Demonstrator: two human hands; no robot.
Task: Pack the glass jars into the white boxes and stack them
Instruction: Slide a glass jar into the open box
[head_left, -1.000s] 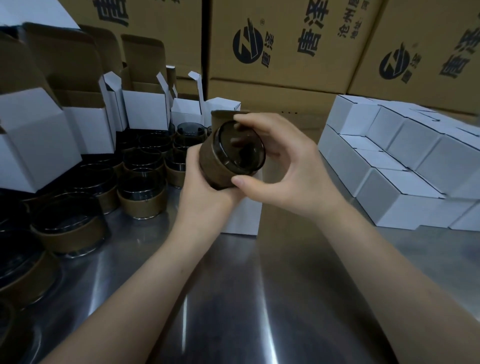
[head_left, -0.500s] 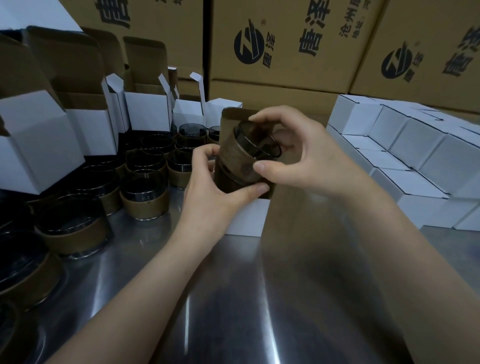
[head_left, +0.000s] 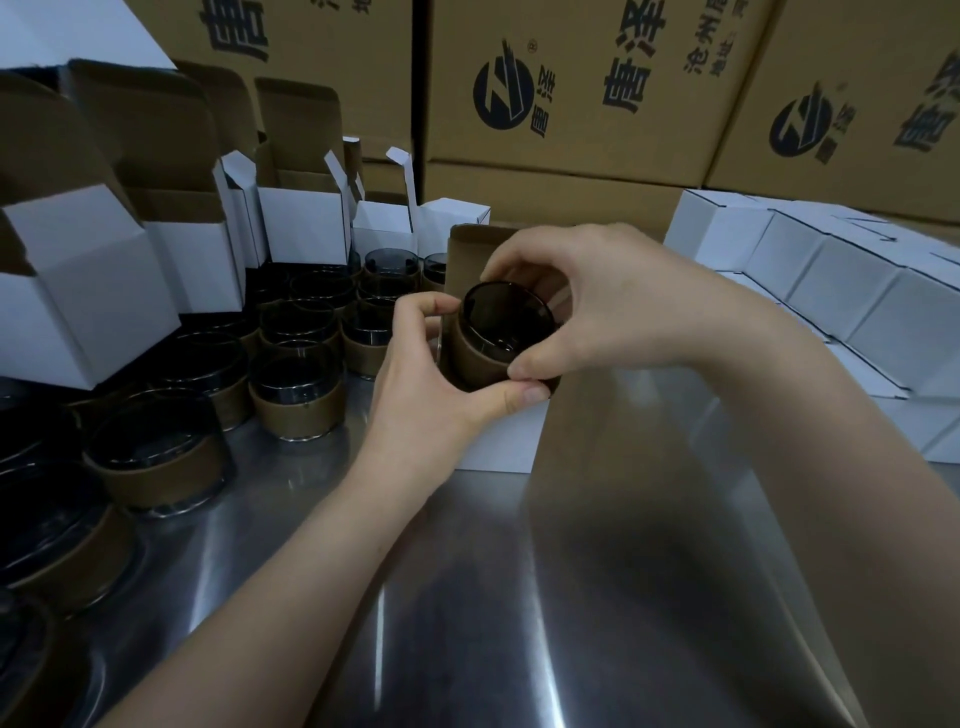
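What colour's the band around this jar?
Brown band on the jar at the white box; head view.

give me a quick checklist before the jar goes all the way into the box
1. Grip on the jar: ok, left hand and right hand both hold it.
2. Brown sleeve on the jar: ok, it wraps the side.
3. Flap of the box open: ok, it stands up behind the jar.
4. Jar fully in the box: not ok, most of it shows.
5. Box bottom closed: cannot tell, hidden.
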